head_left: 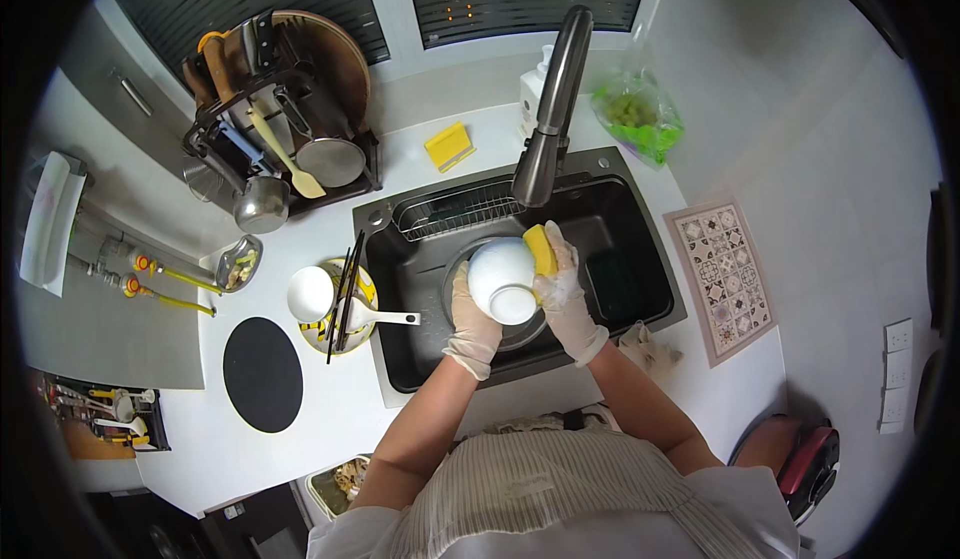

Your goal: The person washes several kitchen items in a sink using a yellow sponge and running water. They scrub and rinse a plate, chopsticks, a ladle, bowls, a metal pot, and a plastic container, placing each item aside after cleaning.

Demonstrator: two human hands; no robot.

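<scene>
Over a dark sink [409,367], my gloved left hand [475,319] grips the left side of a white bowl [501,266]. The bowl is tipped so its foot ring faces me. On its right side, my gloved right hand [566,296] presses a yellow sponge [541,250] against the outer wall, with some suds on the glove. Behind the bowl a round metal rim [525,340] of a pan or basin shows in the sink; most of it is hidden. The steel faucet [551,123] stands above, and no stream of water shows from it.
Left of the sink, a yellow patterned plate [365,277] bears a small white bowl [310,295], dark chopsticks [346,296] and a white spoon [375,317] jutting over the sink edge. A wire rack [457,214] hangs at the sink's back. A patterned mat [722,277] lies right.
</scene>
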